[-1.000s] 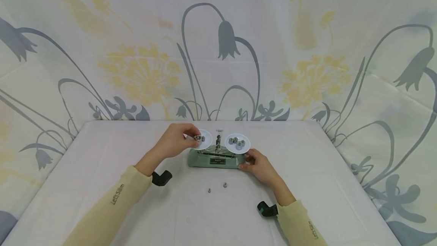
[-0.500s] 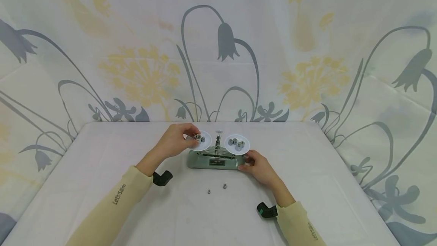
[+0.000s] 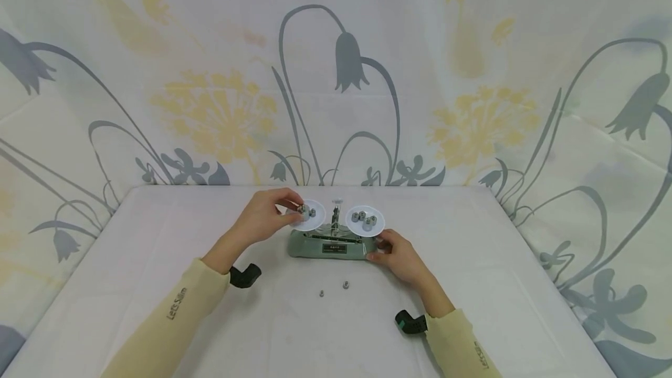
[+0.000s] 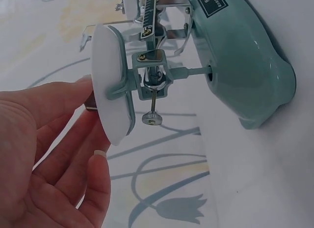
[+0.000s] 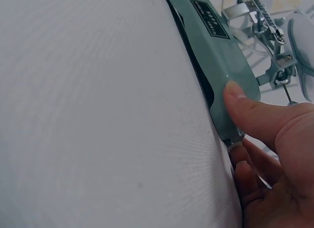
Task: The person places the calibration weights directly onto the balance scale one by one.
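A green balance scale (image 3: pixel 332 249) with two white pans stands on the table. My left hand (image 3: pixel 265 214) is at the left pan (image 3: pixel 317 223), thumb and fingers around a metal weight (image 3: pixel 303 209) there; a smaller weight (image 3: pixel 312 213) sits beside it. In the left wrist view, the pan (image 4: pixel 110 85) hides most of the gripped weight. My right hand (image 3: pixel 399 254) grips the right end of the scale's base, its thumb (image 5: pixel 238 95) on the front face and its fingers round the end. Several weights (image 3: pixel 368 222) stand in the right pan (image 3: pixel 359 230).
Two small weights lie on the white table in front of the scale, a tiny weight (image 3: pixel 322 293) and a slightly larger weight (image 3: pixel 346 284). A flower-printed curtain (image 3: pixel 226 109) hangs behind the table's far edge.
My left hand has drawn slightly back to the left, showing more of the weight at its fingertips. The right hand has kept its hold on the base.
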`<move>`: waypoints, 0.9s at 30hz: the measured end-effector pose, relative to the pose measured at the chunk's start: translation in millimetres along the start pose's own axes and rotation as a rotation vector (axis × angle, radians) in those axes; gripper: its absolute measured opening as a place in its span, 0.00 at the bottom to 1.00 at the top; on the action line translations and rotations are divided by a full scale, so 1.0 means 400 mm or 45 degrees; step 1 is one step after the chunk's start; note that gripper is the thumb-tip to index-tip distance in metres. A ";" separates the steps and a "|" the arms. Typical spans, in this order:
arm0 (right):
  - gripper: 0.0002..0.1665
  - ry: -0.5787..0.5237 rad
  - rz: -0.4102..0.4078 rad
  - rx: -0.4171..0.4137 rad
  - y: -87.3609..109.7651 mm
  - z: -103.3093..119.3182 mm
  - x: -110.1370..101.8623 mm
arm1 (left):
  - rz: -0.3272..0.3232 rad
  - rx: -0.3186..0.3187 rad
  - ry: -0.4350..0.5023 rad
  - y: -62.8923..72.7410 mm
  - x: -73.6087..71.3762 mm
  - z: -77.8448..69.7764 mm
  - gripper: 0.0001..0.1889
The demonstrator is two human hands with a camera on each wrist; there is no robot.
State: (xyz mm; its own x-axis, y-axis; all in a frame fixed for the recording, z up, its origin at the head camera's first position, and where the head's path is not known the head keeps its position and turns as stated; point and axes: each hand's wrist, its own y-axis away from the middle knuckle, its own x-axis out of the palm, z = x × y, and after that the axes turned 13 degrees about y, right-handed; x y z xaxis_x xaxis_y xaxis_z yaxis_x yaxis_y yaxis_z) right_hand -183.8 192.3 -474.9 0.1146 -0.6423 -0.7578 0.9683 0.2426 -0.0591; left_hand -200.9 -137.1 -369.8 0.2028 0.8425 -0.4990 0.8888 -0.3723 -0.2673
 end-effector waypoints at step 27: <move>0.30 -0.007 0.005 0.016 -0.001 0.003 -0.005 | -0.005 -0.039 0.027 0.104 -0.032 0.017 0.06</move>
State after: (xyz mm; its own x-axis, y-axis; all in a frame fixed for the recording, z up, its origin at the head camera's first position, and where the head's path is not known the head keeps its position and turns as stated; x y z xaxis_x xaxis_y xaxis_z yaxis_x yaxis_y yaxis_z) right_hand -184.3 192.7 -472.8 0.1197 -0.6452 -0.7546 0.9705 0.2362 -0.0480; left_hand -169.2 -165.9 -380.1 0.2078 0.8523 -0.4801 0.9018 -0.3570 -0.2435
